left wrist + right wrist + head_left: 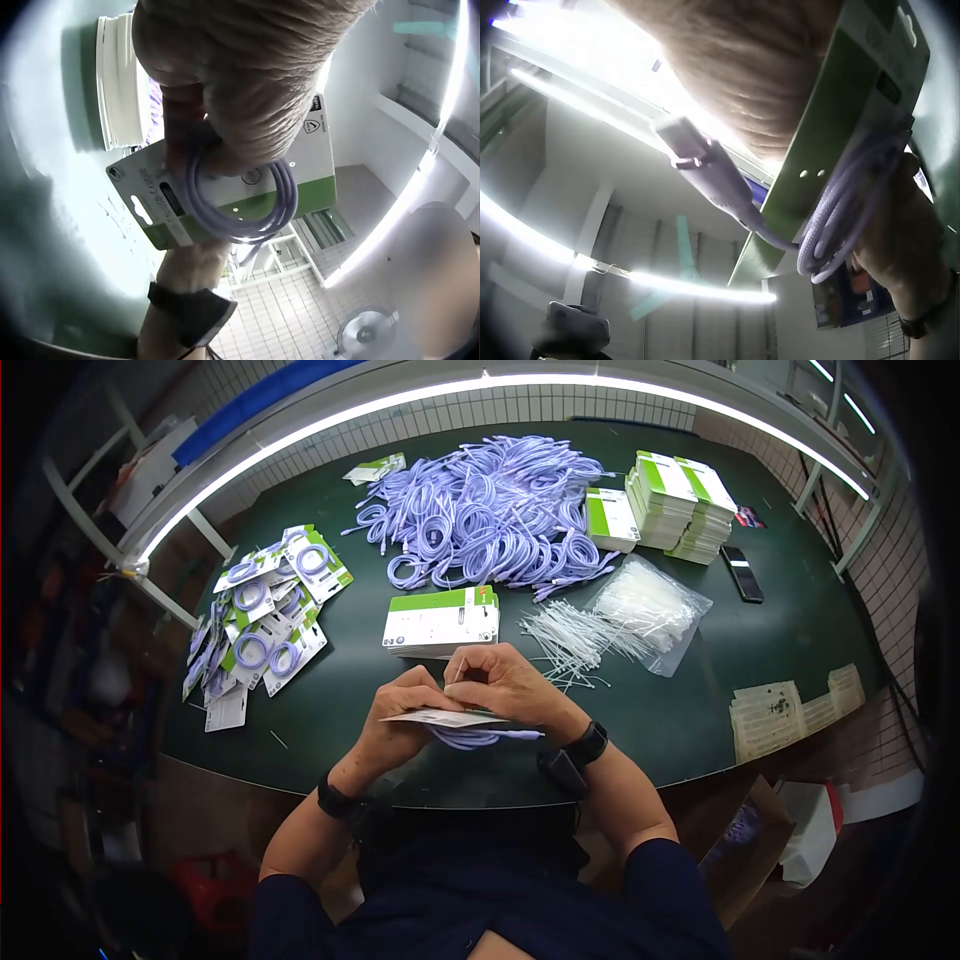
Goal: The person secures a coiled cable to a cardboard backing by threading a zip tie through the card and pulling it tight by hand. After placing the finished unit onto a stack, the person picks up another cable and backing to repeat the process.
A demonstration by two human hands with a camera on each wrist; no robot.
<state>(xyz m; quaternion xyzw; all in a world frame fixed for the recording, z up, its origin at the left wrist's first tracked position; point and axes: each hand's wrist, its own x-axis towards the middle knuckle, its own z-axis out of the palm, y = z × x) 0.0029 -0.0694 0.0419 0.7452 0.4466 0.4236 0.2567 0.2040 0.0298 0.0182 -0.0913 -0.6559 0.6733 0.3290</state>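
Observation:
In the head view the left hand [402, 720] grips a white and green card [440, 717] with a coiled lilac cable [466, 737] under it. The right hand [505, 685] is at the card's upper side, thumb and fingers pinched together over it; a thin strand seems to be between them. In the left wrist view the coil [281, 202] lies against the card's printed face [319, 161], with left fingers over the coil. In the right wrist view a cable plug [712, 176] sticks out beside the card [832, 112], which has two small holes.
Behind the hands stands a card stack [440, 625]. White ties [570, 640] and a bag of ties [650, 605] lie right of it. A lilac cable pile [490, 510] is at the back, carded cables [265, 610] left, more card stacks [665, 500] and a phone [742, 574] right.

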